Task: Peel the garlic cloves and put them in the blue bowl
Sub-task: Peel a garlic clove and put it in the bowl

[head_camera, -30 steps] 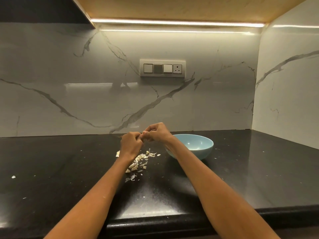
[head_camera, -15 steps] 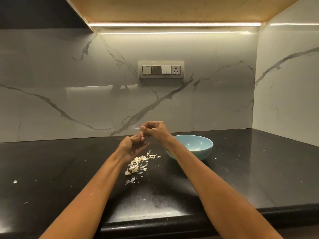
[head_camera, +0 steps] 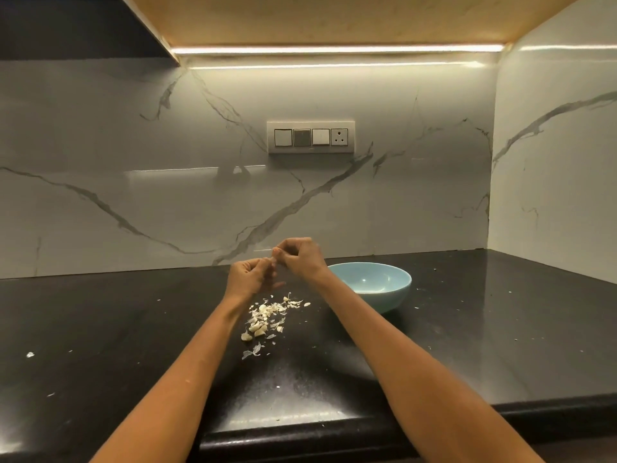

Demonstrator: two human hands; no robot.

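Two hands were up, left hand (head_camera: 248,277) and right hand (head_camera: 300,257). One blue bowl (head_camera: 374,289) sat on one black counter (head_camera: 100,329). One garlic pile (head_camera: 267,317) (cloves & skins mixed, too small to count separately). One switch plate (head_camera: 311,137) w/ 3 switches, 1 socket.

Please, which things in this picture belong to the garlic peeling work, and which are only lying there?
For the job:
- left hand and right hand, pinching a small clove between them
- garlic pile of cloves and skins
- blue bowl

Only there:
- switch panel
- stray skin bit on the counter
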